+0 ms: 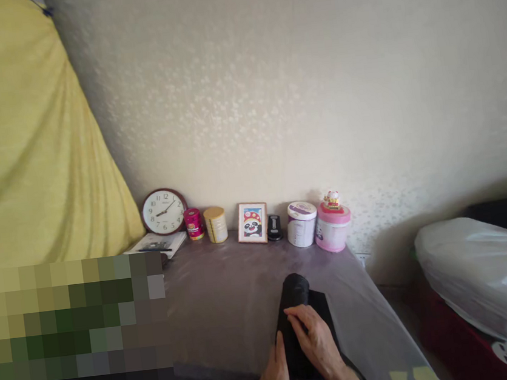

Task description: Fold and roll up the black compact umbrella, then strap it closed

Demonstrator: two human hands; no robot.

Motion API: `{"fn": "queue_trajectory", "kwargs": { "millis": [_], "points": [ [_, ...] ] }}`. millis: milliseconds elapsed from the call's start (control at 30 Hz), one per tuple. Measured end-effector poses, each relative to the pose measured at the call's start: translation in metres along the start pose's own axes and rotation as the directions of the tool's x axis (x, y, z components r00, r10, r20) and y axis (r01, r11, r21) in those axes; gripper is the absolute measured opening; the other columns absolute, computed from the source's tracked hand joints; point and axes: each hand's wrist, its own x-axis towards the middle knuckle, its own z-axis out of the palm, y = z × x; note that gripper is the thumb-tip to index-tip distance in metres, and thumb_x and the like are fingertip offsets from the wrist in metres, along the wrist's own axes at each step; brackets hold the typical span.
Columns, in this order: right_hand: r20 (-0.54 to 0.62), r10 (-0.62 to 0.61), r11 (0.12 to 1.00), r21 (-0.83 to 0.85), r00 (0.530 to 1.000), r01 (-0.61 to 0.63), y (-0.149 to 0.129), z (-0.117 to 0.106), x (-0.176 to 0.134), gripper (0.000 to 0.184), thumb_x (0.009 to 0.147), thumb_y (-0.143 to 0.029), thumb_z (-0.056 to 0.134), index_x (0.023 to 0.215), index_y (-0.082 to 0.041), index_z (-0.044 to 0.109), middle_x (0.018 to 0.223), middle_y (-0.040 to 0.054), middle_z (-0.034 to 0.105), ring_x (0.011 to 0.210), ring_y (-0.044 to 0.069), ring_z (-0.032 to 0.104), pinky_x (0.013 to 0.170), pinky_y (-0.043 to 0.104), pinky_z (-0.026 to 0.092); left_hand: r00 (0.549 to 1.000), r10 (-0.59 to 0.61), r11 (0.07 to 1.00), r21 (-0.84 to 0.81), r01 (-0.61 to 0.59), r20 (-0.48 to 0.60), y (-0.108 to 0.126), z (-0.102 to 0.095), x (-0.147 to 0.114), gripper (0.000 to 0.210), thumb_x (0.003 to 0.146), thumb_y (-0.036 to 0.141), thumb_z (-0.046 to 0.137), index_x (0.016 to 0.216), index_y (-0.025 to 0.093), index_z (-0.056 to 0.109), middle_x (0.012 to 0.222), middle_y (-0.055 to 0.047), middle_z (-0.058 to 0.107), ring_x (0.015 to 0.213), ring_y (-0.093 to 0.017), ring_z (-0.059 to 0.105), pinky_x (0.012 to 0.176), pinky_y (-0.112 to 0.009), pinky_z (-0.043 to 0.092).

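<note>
A black roll of cloth-like material lies lengthwise on the table, with a flat black piece extending along its right side. Whether it is a bag, a cover or something else I cannot tell. My left hand grips the roll's near left side, its thumb side along the edge and its other fingers partly hidden. Across the top, my right hand is closed on the black material, fingertips together near the middle. The right forearm comes in from the lower right.
Along the wall stand a round clock, a pink-red can, a yellow-lidded tin, a framed panda picture, a white tub and a pink tub topped by a cat figurine. The grey-covered table's right edge slopes down.
</note>
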Motion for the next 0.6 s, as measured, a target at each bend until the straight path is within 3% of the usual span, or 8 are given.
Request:
{"fn": "queue_trajectory", "kwargs": {
  "millis": [100, 233, 433, 600],
  "points": [
    [0.023, -0.145, 0.987, -0.074, 0.989, 0.146, 0.013, 0.000, -0.007, 0.028, 0.089, -0.028, 0.039, 0.101, -0.023, 0.065, 0.108, 0.0071, 0.066, 0.111, 0.020, 0.053, 0.097, 0.037, 0.041, 0.999, 0.004, 1.000, -0.029, -0.003, 0.032, -0.006, 0.004, 0.007, 0.089, 0.062, 0.013, 0.049, 0.140, 0.008, 0.006, 0.147, -0.013, 0.019, 0.123, -0.026, 0.042, 0.102, -0.028, 0.031],
    [0.116, -0.174, 0.969, -0.154, 0.978, 0.191, 0.033, 0.007, 0.010, 0.034, 0.091, -0.026, 0.035, 0.112, -0.022, 0.061, 0.116, 0.0078, 0.063, 0.121, 0.021, 0.046, 0.105, 0.047, 0.029, 0.999, 0.004, 0.999, -0.049, -0.001, 0.050, -0.010, 0.006, 0.010, 0.090, 0.061, 0.014, 0.050, 0.140, 0.010, 0.006, 0.147, -0.013, 0.021, 0.122, -0.026, 0.043, 0.102, -0.029, 0.031],
    [0.148, -0.099, 0.966, -0.223, 0.984, 0.131, 0.058, 0.012, 0.054, 0.034, 0.091, -0.027, 0.033, 0.107, -0.021, 0.063, 0.115, 0.0059, 0.063, 0.123, 0.019, 0.044, 0.106, 0.046, 0.022, 1.000, -0.019, 0.999, -0.027, 0.019, 0.019, -0.007, 0.002, 0.006, 0.088, 0.063, 0.013, 0.049, 0.140, 0.007, 0.009, 0.145, -0.014, 0.025, 0.125, -0.025, 0.040, 0.103, -0.028, 0.029],
    [0.087, 0.020, 0.984, -0.178, 0.996, -0.004, 0.073, 0.015, 0.076, 0.032, 0.089, -0.025, 0.036, 0.104, -0.018, 0.064, 0.118, 0.0058, 0.062, 0.122, 0.018, 0.044, 0.105, 0.037, 0.027, 1.000, -0.009, 0.999, -0.052, 0.009, 0.000, -0.003, -0.003, 0.001, 0.085, 0.065, 0.013, 0.048, 0.140, 0.007, 0.009, 0.145, -0.013, 0.026, 0.128, -0.021, 0.036, 0.102, -0.026, 0.030]
  ]
}}
